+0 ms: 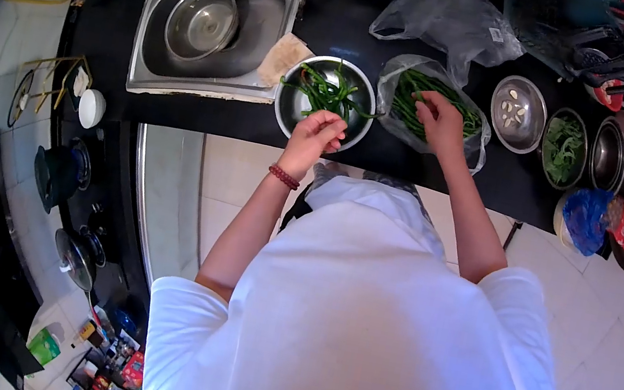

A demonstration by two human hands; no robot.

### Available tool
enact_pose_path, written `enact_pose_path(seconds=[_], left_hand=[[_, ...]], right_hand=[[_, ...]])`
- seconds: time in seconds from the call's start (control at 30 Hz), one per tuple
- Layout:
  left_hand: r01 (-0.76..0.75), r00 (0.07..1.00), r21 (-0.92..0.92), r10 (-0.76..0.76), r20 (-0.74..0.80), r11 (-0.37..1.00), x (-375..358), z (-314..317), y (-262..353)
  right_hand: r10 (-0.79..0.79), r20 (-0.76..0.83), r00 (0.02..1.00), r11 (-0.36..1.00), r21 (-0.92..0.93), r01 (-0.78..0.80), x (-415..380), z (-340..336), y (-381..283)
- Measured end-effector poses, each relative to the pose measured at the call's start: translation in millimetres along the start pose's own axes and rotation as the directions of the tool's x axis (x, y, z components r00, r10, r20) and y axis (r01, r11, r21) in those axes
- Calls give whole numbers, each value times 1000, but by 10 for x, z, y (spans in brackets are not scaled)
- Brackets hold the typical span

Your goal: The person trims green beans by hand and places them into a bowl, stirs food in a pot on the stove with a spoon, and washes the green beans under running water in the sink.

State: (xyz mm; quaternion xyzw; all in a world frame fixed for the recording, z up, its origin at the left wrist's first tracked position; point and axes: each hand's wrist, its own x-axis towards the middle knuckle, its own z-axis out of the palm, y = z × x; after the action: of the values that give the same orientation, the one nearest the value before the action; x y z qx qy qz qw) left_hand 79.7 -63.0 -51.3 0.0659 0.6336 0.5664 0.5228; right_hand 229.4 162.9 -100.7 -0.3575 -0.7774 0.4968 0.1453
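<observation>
- Clearly, the green beans (322,97) lay in two places: some in a steel bowl (362,89), the rest in an open plastic bag (467,153) just beside it on the right.
- The left hand (310,140) hung over the bowl's near rim, its fingers drawn together in a narrow pinch; I couldn't tell whether a bean was caught between them. The beans in the bowl lay just beyond those fingers.
- The right hand (443,124) was over the bag, its fingers bent down among the beans there, thumb and forefinger near each other; whether they gripped one could not be made out.
- One bean stuck out across the bowl's right rim, towards the bag.
- The front edge of the dark counter (233,121) ran just on the near side of the bowl and bag, and both arms reached in across it.
- To the left, a tan cloth (284,61) lay between the bowl and the sink (254,72), leaving little room on that side.
- To the right, near the bag, stood a bowl of garlic (514,139), then a bowl of leaves (562,151).
- Behind the bag of beans lay a crumpled clear bag (451,19); dark counter showed behind the steel bowl, and a narrow strip of it ran along the front.
</observation>
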Motion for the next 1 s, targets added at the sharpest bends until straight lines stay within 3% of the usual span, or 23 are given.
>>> enact_pose_path(seconds=[0.1, 0.2, 0.27, 0.37, 0.47, 0.57, 0.67, 0.73, 0.87, 0.9, 0.93, 0.97, 1.0], left_hand=[[-23, 999, 23, 22, 33, 999, 60, 123, 147], [-38, 997, 126, 30, 65, 991, 218, 238, 241], [-2, 991, 145, -18, 136, 989, 297, 264, 284], [-64, 990, 275, 27, 137, 959, 353, 267, 236], [57, 975, 359, -130, 183, 932, 343, 191, 267], [-196, 972, 313, 143, 186, 929, 441, 166, 25], [4, 996, 73, -10, 87, 997, 397, 206, 90], [77, 995, -188, -64, 73, 979, 349, 256, 174], [118, 991, -653, -52, 120, 748, 416, 268, 70], [79, 996, -744, -90, 25, 664, 432, 270, 151], [111, 993, -823, -88, 74, 558, 491, 172, 192], [125, 991, -831, -32, 128, 543, 509, 68, 213], [138, 984, -841, 28, 179, 524, 513, -3, 265]], right_hand=[[-134, 97, 986, 966, -208, 152, -158, -130, -667], [-216, 184, 959, 960, -136, 243, -253, -43, -858], [-256, 245, 935, 931, -197, 306, -290, 25, -895], [-311, 292, 904, 896, -226, 381, -284, 83, -859], [-357, 332, 873, 858, -253, 447, -241, 55, -883], [-354, 331, 875, 869, -229, 438, -218, 92, -897], [-316, 283, 906, 900, -213, 380, -201, 153, -951], [-313, 211, 926, 933, -113, 341, -196, 266, -915], [-275, 135, 952, 957, -60, 284, -192, 319, -966], [-261, 125, 957, 959, -80, 272, -214, 322, -939], [-246, 112, 963, 961, -103, 258, -247, 323, -889], [-233, 102, 967, 961, -127, 245, -260, 299, -845], [-161, 65, 985, 986, -35, 163, -238, 242, -823]])
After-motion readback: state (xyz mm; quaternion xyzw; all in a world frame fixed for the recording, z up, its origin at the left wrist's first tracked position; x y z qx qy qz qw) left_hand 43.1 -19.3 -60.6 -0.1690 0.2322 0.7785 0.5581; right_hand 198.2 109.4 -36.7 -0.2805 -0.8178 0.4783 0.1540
